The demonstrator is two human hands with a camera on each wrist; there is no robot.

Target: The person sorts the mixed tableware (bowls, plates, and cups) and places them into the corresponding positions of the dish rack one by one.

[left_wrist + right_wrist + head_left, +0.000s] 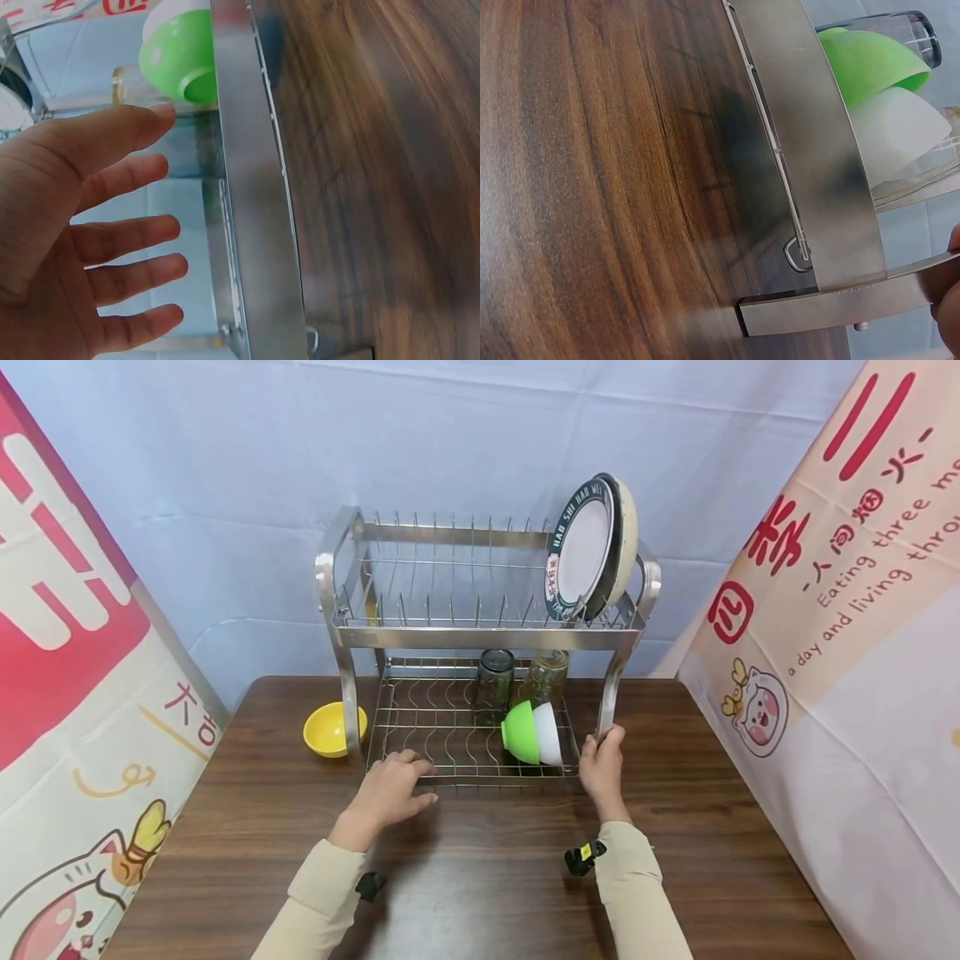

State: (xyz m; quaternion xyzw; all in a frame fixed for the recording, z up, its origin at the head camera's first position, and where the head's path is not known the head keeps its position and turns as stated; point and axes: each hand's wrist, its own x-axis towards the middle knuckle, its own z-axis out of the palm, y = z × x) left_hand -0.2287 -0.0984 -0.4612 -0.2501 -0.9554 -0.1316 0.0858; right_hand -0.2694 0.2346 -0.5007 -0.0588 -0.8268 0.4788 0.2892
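Note:
A two-tier metal dish rack (480,638) stands on the wooden table. My right hand (603,770) grips its right front leg, and only part of that hand shows at the edge of the right wrist view. At the lower tier's front left, my left hand (388,789) hovers by the front rail (259,180) with fingers spread and nothing held. A green bowl (521,732) and a white bowl (548,735) lean together on the lower tier's right side. Behind them, a dark glass (494,687) and a yellowish glass (547,675) stand upside down.
On the upper tier's right end, plates (583,547) stand on edge beside a cream-coloured dish (626,539). A yellow bowl (327,730) sits on the table (480,877) outside the rack's left leg. Printed cloths hang at both sides, and a pale cloth (465,435) hangs behind.

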